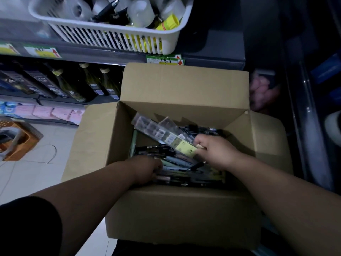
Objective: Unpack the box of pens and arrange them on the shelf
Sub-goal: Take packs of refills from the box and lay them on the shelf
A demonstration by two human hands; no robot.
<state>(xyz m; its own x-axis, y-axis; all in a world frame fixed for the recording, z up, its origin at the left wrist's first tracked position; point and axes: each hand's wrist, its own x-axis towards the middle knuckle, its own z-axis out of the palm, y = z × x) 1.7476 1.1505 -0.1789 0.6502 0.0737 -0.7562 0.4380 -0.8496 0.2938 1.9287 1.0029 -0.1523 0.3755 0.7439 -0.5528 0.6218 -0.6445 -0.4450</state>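
head view looks steeply down, close over box (184, 85).

Both arms reach forward and down, side by side. The left arm (88, 196) is bare below a dark short sleeve (27, 228). The left hand (147, 169) shows its back. Its fingers bend down among the pens (177, 161), so it is hard to tell if it holds any. The right arm (276, 191) is bare too. The right hand (215, 152) is a bit farther forward. Its thumb and fingers pinch the near end of a clear pack (160, 131).
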